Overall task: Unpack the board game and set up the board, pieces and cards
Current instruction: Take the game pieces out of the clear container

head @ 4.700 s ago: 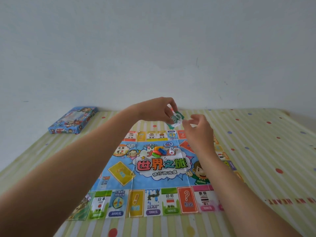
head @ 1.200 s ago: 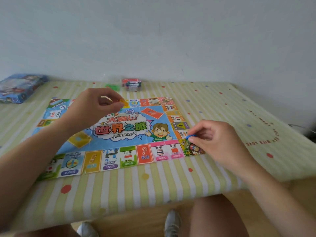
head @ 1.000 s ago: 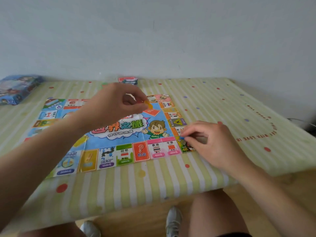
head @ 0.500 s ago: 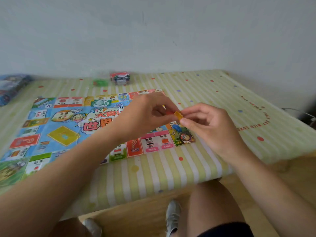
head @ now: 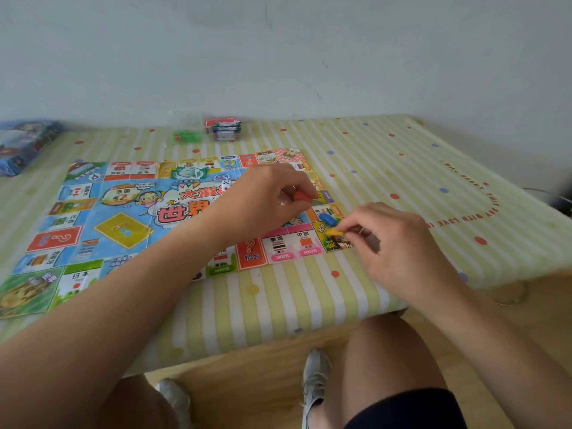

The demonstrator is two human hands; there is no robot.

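Table (head: pixel 387 168): covered by a striped, dotted cloth.
Board (head: pixel 123 230): spread flat on the cloth, near the front edge.
Box (head: pixel 24 144): far left, by the wall.
Left hand (head: pixel 263 202): above the board's right side, fingers curled, pinching the red piece (head: pixel 302 197).
Right hand (head: pixel 399 243): at the board's near right corner, fingertips clamped on the yellow piece (head: pixel 334 233).
Card stack (head: pixel 226 130): beyond the board, near the wall.
Green pieces (head: pixel 185 136): just left of the cards.
Blue piece (head: pixel 328 218): lying on the board, just beside the yellow piece.
Die (head: pixel 226 184): on the board's centre.
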